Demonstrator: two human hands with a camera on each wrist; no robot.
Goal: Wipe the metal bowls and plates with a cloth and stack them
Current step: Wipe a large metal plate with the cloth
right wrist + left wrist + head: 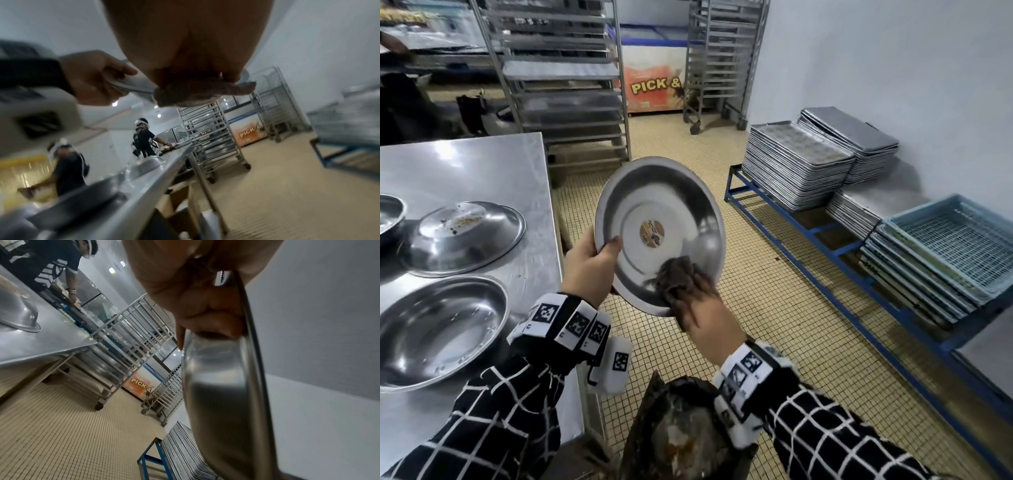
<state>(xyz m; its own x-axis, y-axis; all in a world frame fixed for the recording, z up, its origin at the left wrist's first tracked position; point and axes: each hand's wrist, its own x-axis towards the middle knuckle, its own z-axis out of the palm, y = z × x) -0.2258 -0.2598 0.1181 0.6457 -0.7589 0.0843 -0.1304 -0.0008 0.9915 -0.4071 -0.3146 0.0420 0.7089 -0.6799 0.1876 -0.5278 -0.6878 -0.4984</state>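
now the left hand (589,265) grips the rim of the tilted metal bowl (659,219), thumb inside; the right hand (703,310) holds the cloth (674,277), fingers curled, pressed on its inner wall.

I am wearing a black top with a thin white grid check, its sleeves (493,421) running down to both wrists. Around my left wrist I am wearing a band (561,322) of white blocks, each printed with a black square-patterned marker, and one more white block (616,365) with the same kind of marker is hanging from it at about 5 o'clock. Around my right wrist a matching band (748,373) of white blocks with black markers is sitting over a black strap. My hands are bare.
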